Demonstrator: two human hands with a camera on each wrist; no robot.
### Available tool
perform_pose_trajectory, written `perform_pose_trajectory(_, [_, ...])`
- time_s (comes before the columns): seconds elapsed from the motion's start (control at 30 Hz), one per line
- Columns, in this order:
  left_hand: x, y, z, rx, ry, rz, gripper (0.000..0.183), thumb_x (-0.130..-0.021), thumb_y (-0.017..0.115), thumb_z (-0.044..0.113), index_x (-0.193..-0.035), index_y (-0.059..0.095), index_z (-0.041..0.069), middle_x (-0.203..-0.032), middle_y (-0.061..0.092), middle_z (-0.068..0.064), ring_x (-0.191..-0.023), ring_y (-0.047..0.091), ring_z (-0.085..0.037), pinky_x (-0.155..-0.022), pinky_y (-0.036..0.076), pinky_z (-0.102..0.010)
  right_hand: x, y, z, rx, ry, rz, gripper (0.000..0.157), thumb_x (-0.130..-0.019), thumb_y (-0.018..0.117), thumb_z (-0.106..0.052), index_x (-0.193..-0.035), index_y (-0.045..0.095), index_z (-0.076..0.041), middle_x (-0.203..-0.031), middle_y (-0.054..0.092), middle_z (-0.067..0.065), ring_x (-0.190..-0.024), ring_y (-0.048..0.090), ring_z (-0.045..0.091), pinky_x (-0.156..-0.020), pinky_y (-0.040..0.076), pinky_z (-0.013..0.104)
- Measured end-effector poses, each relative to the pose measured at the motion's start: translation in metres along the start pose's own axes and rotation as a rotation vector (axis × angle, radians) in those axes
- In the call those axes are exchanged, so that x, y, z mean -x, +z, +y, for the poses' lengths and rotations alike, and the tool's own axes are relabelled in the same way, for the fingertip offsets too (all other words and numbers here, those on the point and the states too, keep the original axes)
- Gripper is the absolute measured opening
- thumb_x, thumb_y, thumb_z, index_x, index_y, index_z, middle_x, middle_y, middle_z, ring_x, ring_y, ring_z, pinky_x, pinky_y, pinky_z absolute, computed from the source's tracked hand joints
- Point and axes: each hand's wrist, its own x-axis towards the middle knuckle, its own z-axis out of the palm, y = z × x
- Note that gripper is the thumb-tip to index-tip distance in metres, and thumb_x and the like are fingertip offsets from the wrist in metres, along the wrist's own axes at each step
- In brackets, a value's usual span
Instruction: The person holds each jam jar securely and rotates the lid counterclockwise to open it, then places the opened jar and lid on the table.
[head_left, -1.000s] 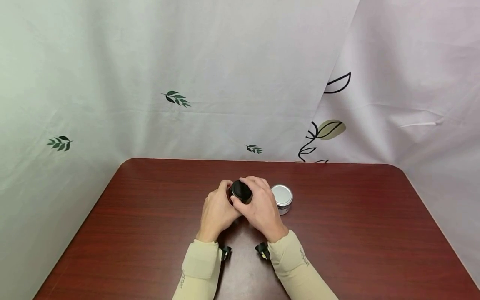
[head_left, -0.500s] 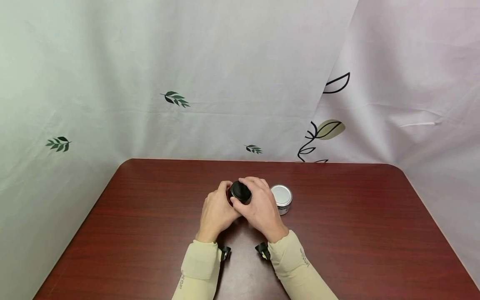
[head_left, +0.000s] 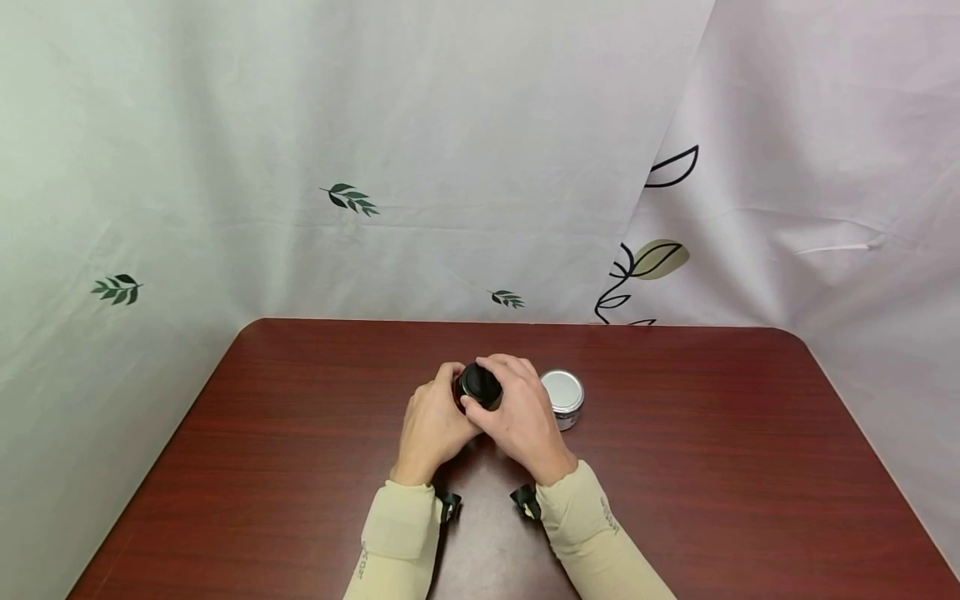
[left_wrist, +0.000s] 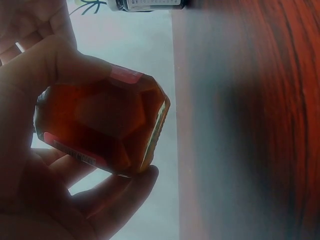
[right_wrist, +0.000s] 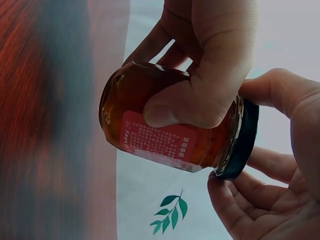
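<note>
We are working around the middle of the reddish-brown surface (head_left: 300, 433), its far edge running along the white cloth (head_left: 450, 125) and its width spreading well out on both sides of us. We are counting two containers: one amber jar (left_wrist: 110, 117) and one silver-lidded container (head_left: 563, 390). We are holding the jar up off the surface, the fingers of our left hand (head_left: 435, 423) wrapping its body and the fingers of our right hand (head_left: 522, 417) clamping its single black lid (right_wrist: 245, 142). The silver-lidded container is standing just beside our right hand, which is partly hiding it. Our left thumb is overlapping the pink label (right_wrist: 175, 145), whose fine print we are struggling to make out.
</note>
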Motion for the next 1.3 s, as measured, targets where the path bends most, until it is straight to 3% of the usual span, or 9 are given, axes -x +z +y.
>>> perform_pose_trajectory(1.3, [-0.0013,-0.0016,-0.0003,-0.003,-0.036,-0.040,0.057,-0.075,0.084,0.032,-0.121,0.060,0.007,-0.086,0.069,-0.005,-0.070,0.064,-0.019,-0.065,0.052,-0.037,-0.0002,0.0006,-0.0007,0.032,-0.025,-0.022,0.048,-0.078,0.080,-0.018,-0.122,0.069,-0.003,-0.121,0.067,0.008,-0.115,0.057,0.025,-0.095,0.047,0.042])
